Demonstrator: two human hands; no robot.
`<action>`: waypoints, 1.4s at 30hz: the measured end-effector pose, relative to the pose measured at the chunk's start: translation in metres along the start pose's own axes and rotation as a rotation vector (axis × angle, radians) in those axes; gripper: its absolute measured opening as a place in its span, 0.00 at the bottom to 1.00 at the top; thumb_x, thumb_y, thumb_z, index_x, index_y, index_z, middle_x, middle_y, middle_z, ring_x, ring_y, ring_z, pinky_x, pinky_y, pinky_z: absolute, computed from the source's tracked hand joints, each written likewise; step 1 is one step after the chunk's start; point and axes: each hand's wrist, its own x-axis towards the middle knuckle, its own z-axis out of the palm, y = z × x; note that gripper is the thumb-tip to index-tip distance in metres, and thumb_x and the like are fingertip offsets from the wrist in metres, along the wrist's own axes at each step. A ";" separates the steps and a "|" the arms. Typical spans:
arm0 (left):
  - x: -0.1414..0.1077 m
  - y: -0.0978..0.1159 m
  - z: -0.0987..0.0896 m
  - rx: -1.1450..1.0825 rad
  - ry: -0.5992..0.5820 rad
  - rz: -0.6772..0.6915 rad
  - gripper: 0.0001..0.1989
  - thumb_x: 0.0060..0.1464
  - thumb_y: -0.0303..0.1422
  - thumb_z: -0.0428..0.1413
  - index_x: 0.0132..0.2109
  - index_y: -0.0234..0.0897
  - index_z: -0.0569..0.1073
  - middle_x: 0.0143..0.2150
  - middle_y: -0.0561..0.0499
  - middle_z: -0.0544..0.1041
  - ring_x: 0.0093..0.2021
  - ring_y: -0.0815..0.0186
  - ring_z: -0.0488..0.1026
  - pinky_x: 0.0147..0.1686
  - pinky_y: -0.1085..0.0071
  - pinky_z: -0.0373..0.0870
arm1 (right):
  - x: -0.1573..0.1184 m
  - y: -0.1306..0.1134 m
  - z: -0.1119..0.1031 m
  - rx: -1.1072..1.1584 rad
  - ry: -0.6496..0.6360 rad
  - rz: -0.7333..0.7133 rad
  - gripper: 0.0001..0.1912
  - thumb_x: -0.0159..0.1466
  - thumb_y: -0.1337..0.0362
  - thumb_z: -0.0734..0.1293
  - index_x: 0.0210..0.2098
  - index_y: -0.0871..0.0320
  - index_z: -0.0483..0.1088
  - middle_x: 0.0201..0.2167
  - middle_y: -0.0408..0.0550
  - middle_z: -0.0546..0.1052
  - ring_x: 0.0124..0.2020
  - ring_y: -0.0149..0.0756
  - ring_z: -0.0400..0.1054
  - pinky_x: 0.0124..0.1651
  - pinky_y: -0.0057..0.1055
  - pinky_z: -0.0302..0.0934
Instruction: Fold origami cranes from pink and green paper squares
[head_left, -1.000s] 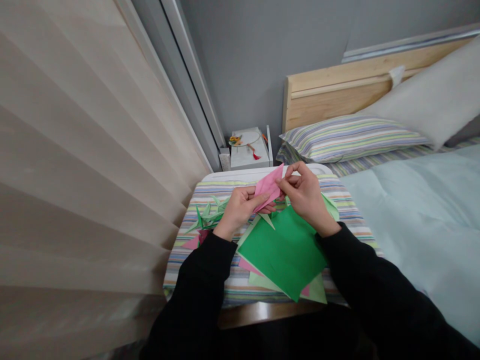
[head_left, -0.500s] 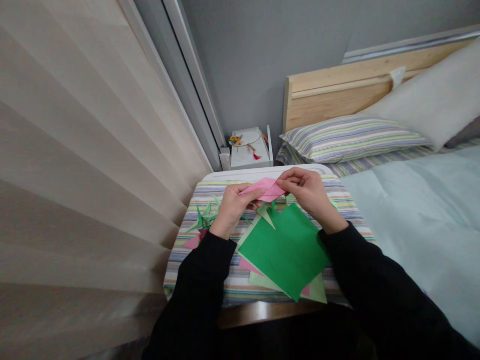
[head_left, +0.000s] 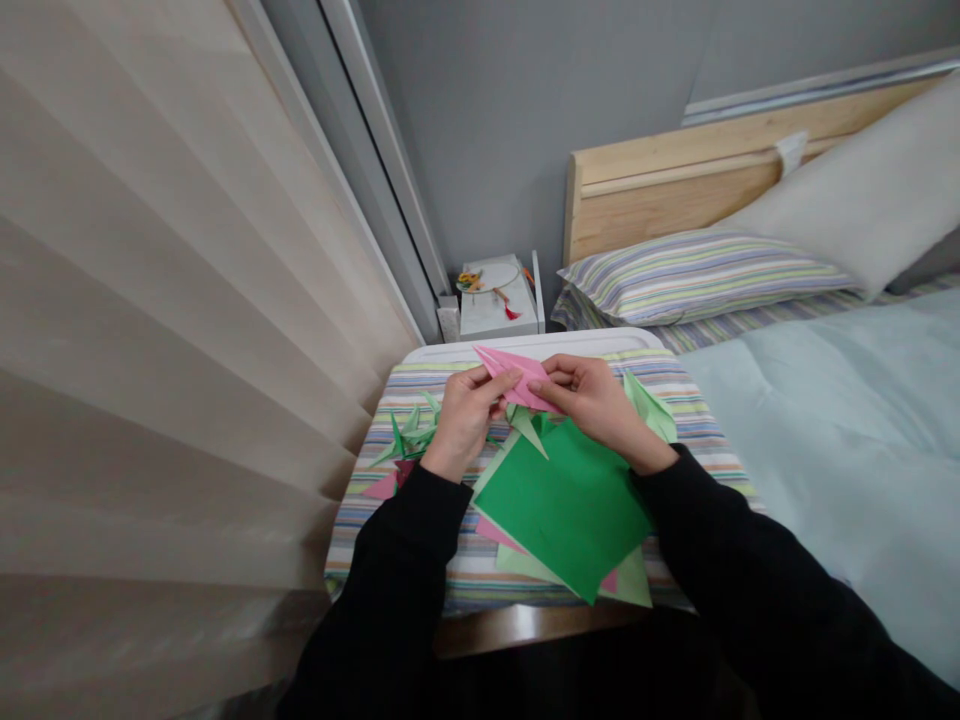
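A folded pink origami paper is held up above the far half of the small table. My left hand pinches its left side, thumb on top. My right hand grips its lower right edge between thumb and fingers. Beneath my hands lies a green paper sheet, over light green sheets and a pink sheet. Folded green paper pieces sit left of my left hand, near a pink folded piece. A light green folded piece is beyond my right wrist.
Pleated curtains hang close on the left. A bed with a pale blue cover and a striped pillow is on the right. Behind the table stands a white cabinet with a red tassel on it.
My right hand has moved down and slightly left along the pink paper. The paper has tilted, and its pointed tip now shows at upper left. More of the light green folded piece is visible.
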 end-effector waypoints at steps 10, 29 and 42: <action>0.000 0.000 0.002 -0.036 0.022 -0.020 0.17 0.39 0.37 0.72 0.27 0.31 0.75 0.20 0.58 0.67 0.18 0.79 0.59 0.17 0.79 0.49 | 0.000 0.004 0.001 0.092 -0.041 0.064 0.10 0.60 0.57 0.71 0.34 0.57 0.71 0.26 0.44 0.78 0.28 0.35 0.74 0.33 0.31 0.68; 0.004 -0.006 -0.003 0.116 0.006 0.088 0.16 0.42 0.36 0.70 0.20 0.33 0.72 0.16 0.57 0.66 0.18 0.77 0.58 0.19 0.76 0.51 | -0.001 0.002 0.001 0.032 -0.037 0.034 0.14 0.62 0.52 0.69 0.30 0.57 0.69 0.22 0.40 0.70 0.23 0.31 0.64 0.27 0.28 0.59; 0.003 -0.005 -0.003 0.096 0.026 0.098 0.17 0.41 0.36 0.69 0.19 0.33 0.70 0.16 0.56 0.66 0.18 0.76 0.58 0.20 0.76 0.52 | 0.001 0.009 0.002 0.043 -0.055 0.036 0.16 0.66 0.50 0.67 0.29 0.55 0.68 0.22 0.40 0.68 0.24 0.35 0.69 0.30 0.33 0.67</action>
